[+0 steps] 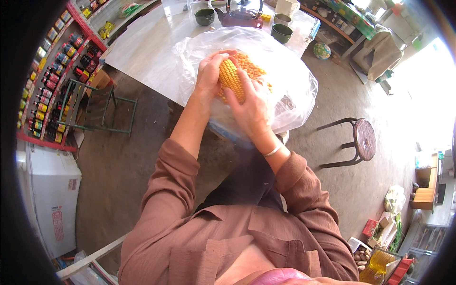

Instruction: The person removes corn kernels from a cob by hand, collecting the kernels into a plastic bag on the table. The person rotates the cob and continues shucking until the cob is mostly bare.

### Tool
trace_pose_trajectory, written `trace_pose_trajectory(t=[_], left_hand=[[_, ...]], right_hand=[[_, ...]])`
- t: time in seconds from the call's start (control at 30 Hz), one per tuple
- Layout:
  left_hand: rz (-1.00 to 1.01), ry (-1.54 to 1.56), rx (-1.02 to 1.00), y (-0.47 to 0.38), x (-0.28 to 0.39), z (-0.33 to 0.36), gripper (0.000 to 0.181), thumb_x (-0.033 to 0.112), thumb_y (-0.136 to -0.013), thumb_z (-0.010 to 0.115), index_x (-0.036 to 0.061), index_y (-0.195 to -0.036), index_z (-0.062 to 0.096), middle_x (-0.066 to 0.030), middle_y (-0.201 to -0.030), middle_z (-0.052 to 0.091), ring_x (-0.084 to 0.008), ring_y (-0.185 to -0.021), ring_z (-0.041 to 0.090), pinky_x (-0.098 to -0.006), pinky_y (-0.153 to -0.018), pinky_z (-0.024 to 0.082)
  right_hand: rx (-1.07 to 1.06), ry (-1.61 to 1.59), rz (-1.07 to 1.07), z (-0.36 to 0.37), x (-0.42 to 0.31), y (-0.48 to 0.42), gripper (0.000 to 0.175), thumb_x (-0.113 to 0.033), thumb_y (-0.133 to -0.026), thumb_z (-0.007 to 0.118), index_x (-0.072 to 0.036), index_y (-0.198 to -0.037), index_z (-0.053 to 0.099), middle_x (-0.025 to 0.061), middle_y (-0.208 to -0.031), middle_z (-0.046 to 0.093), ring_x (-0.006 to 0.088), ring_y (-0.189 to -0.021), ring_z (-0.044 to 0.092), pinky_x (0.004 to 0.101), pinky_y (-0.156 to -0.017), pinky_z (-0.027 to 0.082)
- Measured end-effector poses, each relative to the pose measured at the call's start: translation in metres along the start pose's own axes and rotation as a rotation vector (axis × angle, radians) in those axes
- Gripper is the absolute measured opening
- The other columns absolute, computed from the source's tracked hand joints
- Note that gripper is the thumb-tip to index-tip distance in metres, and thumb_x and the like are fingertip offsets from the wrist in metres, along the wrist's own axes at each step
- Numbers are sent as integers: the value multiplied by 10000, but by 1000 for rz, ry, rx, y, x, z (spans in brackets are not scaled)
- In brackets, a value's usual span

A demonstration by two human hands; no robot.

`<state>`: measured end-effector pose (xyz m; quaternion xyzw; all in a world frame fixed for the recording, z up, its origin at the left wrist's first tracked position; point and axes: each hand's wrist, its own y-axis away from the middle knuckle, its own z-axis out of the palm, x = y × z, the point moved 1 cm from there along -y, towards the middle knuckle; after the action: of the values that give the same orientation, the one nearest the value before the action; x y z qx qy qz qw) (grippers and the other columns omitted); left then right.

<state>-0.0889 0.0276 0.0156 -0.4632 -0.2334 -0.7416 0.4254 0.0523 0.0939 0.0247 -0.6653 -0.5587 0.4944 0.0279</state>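
Note:
An ear of yellow corn [231, 79] is held between my two hands, tilted, its kernels in tight rows on the side I see. My left hand [211, 73] wraps its upper left side. On the lower right side rest the fingers and thumb of my right hand [253, 103]. Beneath and behind the ear, loose corn kernels [251, 67] lie heaped in a clear plastic bag [295, 83], whose rim is spread wide. The bag sits at the near edge of a white table [149, 57]. My hands hide part of the heap.
Behind the bag stand a dark teapot [244, 17], a green cup [205, 17] and another green cup [281, 32]. A folding chair [99, 107] is at left, near shelves of bottles [53, 85]. A round stool [364, 139] stands at right. A ball [322, 50] lies on the floor.

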Motion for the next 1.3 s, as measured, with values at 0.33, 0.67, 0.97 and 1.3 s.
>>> trace_pose_trajectory(t=[0.33, 0.67, 0.97, 1.3], left_hand=[[-83, 206, -45, -2, -2, -1, 325, 173, -970, 404, -51, -1096, 603, -172, -922, 667, -247, -804, 656, -359, -763, 544], [-98, 173, -13, -6, -9, -9, 296, 143, -949, 450, -50, -1115, 601, -151, -966, 663, -242, -880, 653, -356, -814, 535], [-30, 75, -1, 0, -1, -3, 323, 104, -930, 427, -67, -1170, 559, -130, -900, 649, -210, -773, 649, -306, -727, 542], [-152, 220, -196, -17, -16, -19, 314, 154, -939, 430, -17, -1185, 526, -207, -1076, 630, -317, -949, 653, -435, -886, 539]], right_hand=[[20, -17, 69, 1, 4, 1, 523, -255, -849, 665, 3, -1288, 547, 260, -1091, 625, 392, -1028, 595, 451, -919, 444], [-15, -45, 126, 1, 6, 3, 505, -306, -877, 640, -12, -1280, 558, 256, -1059, 648, 387, -993, 626, 439, -884, 473], [1, -23, 37, 3, 4, 1, 492, -291, -881, 640, 9, -1265, 567, 260, -1037, 658, 384, -956, 643, 435, -864, 483], [-10, -194, 12, 8, 3, 9, 504, -243, -903, 609, 28, -1315, 504, 288, -1105, 620, 404, -1041, 620, 442, -925, 480]])
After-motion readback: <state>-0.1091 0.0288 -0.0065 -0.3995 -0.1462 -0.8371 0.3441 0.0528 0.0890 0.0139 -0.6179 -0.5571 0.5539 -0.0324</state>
